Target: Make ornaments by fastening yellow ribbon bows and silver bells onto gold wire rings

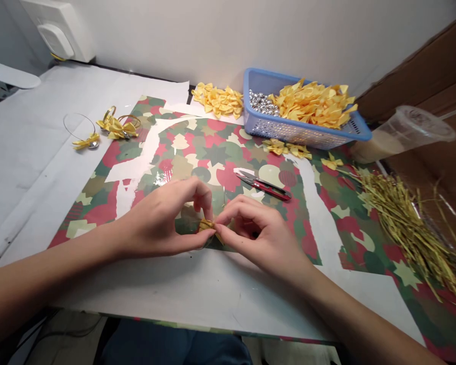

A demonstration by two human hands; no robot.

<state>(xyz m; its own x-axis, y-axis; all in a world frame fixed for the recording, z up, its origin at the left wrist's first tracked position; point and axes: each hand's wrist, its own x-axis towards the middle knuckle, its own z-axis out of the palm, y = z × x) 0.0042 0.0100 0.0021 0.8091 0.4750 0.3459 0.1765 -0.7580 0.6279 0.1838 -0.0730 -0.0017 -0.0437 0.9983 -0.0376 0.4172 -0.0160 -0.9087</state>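
My left hand point(161, 218) and my right hand point(256, 233) meet low on the patterned paper point(228, 147). Their fingertips pinch a small yellow ribbon bow point(206, 225) from both sides, and the fingers hide most of it. Just beyond my right hand lie red-handled thread snips point(264, 185), not touched. Further left, wire loops with yellow bows and silver bells point(114, 128) rest at the paper's edge. Loose yellow bows point(217, 100) are heaped behind my hands.
A blue plastic basket point(307, 129) holds yellow bows and silver bells. Several more bows point(287, 148) lie against it. A bundle of golden straw-like strands point(403, 228) spreads on the right, beside a lidded plastic cup point(403, 134). Cardboard point(414, 66) stands at the right, and a wall point(213, 35) stands behind.
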